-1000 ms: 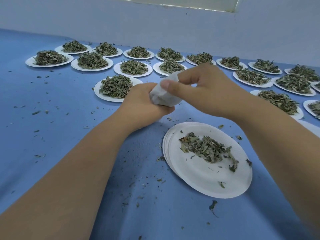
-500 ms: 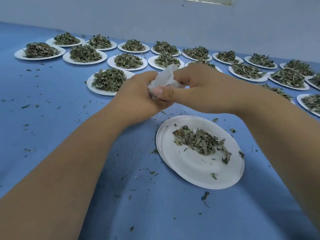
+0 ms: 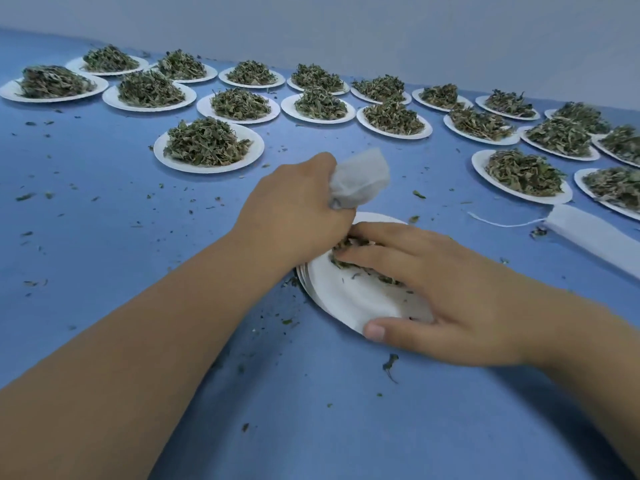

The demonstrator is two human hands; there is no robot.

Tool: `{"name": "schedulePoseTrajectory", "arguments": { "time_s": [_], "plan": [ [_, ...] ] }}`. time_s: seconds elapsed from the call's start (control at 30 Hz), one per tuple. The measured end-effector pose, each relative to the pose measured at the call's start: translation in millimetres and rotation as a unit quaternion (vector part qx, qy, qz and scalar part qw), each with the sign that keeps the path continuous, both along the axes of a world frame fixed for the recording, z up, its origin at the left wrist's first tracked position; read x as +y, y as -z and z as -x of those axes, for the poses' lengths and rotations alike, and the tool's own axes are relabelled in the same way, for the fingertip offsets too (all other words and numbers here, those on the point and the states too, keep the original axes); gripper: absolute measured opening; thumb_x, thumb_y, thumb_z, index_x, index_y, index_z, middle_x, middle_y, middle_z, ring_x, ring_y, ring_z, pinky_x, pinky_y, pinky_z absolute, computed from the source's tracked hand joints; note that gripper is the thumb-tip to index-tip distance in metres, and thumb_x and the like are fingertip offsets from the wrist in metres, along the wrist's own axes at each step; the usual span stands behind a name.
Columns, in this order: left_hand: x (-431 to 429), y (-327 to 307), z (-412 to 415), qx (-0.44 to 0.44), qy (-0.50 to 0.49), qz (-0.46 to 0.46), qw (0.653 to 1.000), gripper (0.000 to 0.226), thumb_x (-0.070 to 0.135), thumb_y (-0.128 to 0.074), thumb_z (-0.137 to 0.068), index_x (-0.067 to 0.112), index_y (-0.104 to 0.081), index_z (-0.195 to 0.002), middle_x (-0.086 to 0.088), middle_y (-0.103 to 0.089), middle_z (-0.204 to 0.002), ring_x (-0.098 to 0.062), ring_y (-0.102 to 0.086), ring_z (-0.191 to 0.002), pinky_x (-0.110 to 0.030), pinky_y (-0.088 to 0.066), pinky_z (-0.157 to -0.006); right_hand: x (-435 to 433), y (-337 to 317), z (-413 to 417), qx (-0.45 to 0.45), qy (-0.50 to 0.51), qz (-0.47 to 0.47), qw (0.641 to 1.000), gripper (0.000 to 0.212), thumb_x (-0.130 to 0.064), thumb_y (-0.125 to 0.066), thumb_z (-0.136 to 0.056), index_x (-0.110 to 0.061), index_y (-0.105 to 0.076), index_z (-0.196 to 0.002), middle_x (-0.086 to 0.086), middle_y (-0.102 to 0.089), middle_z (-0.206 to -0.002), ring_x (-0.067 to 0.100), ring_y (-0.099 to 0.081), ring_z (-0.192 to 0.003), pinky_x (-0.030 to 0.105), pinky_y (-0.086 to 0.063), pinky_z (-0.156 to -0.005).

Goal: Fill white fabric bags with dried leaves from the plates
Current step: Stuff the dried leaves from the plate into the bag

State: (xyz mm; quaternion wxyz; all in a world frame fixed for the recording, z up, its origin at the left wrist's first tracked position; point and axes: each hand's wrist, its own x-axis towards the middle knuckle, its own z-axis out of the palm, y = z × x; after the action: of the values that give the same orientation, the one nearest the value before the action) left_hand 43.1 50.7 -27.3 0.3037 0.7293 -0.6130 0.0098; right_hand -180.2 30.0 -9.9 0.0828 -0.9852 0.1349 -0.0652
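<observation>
The right hand (image 3: pixel 460 299) covered most of the dried leaves (image 3: pixel 349 245) on the near plate (image 3: pixel 346 296) in the middle of the frame, so their amount could not be told. The lower part of the white bag (image 3: pixel 360 181) was hidden inside the left hand (image 3: pixel 294 213). At the right edge, a flat white fabric piece (image 3: pixel 595 237) and an outer plate (image 3: pixel 581 183) were cut off.

L hand (image 3: pixel 294 216) gripping; R hand (image 3: pixel 460 292) flat, spread.

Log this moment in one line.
left hand: grips white fabric bag | right hand: rests on dried green leaves on round white paper plate
</observation>
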Motion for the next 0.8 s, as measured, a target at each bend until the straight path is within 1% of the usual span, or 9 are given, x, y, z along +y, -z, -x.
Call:
{"name": "schedulePoseTrajectory", "arguments": {
  "time_s": [0.13, 0.3, 0.37, 0.47, 0.53, 0.6, 0.7, 0.73, 0.8],
  "plan": [
    [-0.4, 0.8, -1.6, 0.048, -0.004, -0.007, 0.999, 0.025, 0.043, -0.058, -0.087, 0.022, -0.045, -0.081, 0.001, -0.057, -0.076, -0.023, -0.056, -0.074, -0.034, -0.044, -0.061, 0.8, 2.3, -14.7, -0.004, 0.006, 0.001, 1.0, 0.063, -0.059, -0.047, -0.099, -0.022, -0.047, -0.15, -0.007, -0.041, -0.156, 0.008, -0.034, -0.145, 0.029, -0.029, -0.118],
    [-3.0, 4.3, -4.4, 0.052, -0.015, -0.008, 0.998, 0.024, 0.039, -0.061, -0.084, 0.02, -0.047, -0.08, 0.001, -0.057, -0.074, -0.021, -0.055, -0.072, -0.032, -0.04, -0.057, 1.1, 5.2, -26.2, -0.072, 0.007, 0.001, 0.997, 0.039, -0.043, -0.06, -0.098, -0.018, -0.064, -0.128, -0.002, -0.059, -0.128, 0.017, -0.055, -0.119, 0.03, -0.041, -0.101],
    [-4.4, 5.9, -5.9, 0.057, -0.028, -0.005, 0.998, 0.023, 0.037, -0.062, -0.082, 0.021, -0.046, -0.08, 0.002, -0.056, -0.074, -0.018, -0.054, -0.07, -0.031, -0.039, -0.055, 0.3, 4.2, -25.5, -0.079, 0.005, 0.0, 0.997, 0.042, -0.046, -0.059, -0.099, -0.02, -0.062, -0.133, -0.004, -0.056, -0.135, 0.015, -0.053, -0.125, 0.032, -0.041, -0.104],
    [-4.9, 8.4, -6.9, 0.068, -0.035, 0.015, 0.997, 0.026, 0.04, -0.064, -0.081, 0.023, -0.044, -0.076, 0.004, -0.056, -0.072, -0.015, -0.054, -0.07, -0.029, -0.038, -0.054, -2.7, 5.5, -23.1, -0.016, -0.02, -0.012, 1.0, 0.057, -0.053, -0.05, -0.1, -0.019, -0.052, -0.147, -0.005, -0.045, -0.155, 0.011, -0.038, -0.144, 0.031, -0.031, -0.118],
    [-4.9, 9.8, -6.7, 0.067, -0.029, 0.02, 0.997, 0.031, 0.044, -0.068, -0.079, 0.024, -0.044, -0.075, 0.005, -0.057, -0.072, -0.02, -0.056, -0.072, -0.031, -0.041, -0.056, -3.3, 8.3, -19.6, -0.005, -0.006, -0.025, 1.0, 0.058, -0.056, -0.049, -0.1, -0.021, -0.053, -0.146, -0.006, -0.045, -0.156, 0.007, -0.035, -0.147, 0.032, -0.031, -0.119],
    [-4.3, 10.5, -6.7, 0.063, -0.029, 0.017, 0.997, 0.034, 0.048, -0.071, -0.078, 0.024, -0.047, -0.078, 0.006, -0.058, -0.074, -0.022, -0.057, -0.076, -0.033, -0.045, -0.06, -1.3, 11.5, -16.4, -0.046, 0.005, -0.036, 0.998, 0.048, -0.05, -0.054, -0.1, -0.019, -0.063, -0.136, -0.007, -0.056, -0.146, 0.007, -0.045, -0.14, 0.035, -0.039, -0.113],
    [-4.3, 11.5, -5.6, 0.07, -0.031, 0.016, 0.997, 0.033, 0.049, -0.072, -0.078, 0.025, -0.048, -0.079, 0.007, -0.059, -0.075, -0.023, -0.058, -0.078, -0.033, -0.045, -0.06, 0.4, 17.5, -9.6, -0.124, -0.005, -0.014, 0.992, 0.031, -0.035, -0.059, -0.101, -0.011, -0.07, -0.117, -0.001, -0.071, -0.119, 0.019, -0.063, -0.118, 0.04, -0.051, -0.095],
    [-4.5, 11.6, -5.1, 0.068, -0.031, 0.015, 0.997, 0.033, 0.048, -0.072, -0.078, 0.025, -0.049, -0.08, 0.007, -0.059, -0.075, -0.023, -0.058, -0.077, -0.033, -0.044, -0.06, 1.1, 17.8, -7.8, -0.14, -0.006, 0.0, 0.99, 0.032, -0.035, -0.057, -0.101, -0.011, -0.07, -0.118, 0.0, -0.071, -0.115, 0.021, -0.065, -0.114, 0.042, -0.051, -0.092],
    [-4.4, 11.4, -4.5, 0.057, -0.032, 0.014, 0.998, 0.03, 0.047, -0.071, -0.079, 0.025, -0.05, -0.082, 0.006, -0.06, -0.076, -0.023, -0.058, -0.078, -0.034, -0.047, -0.061, 2.4, 19.0, -5.0, -0.142, -0.009, 0.031, 0.989, 0.043, -0.043, -0.054, -0.1, -0.012, -0.065, -0.128, 0.001, -0.068, -0.125, 0.022, -0.061, -0.121, 0.044, -0.047, -0.096]
  ]
}}
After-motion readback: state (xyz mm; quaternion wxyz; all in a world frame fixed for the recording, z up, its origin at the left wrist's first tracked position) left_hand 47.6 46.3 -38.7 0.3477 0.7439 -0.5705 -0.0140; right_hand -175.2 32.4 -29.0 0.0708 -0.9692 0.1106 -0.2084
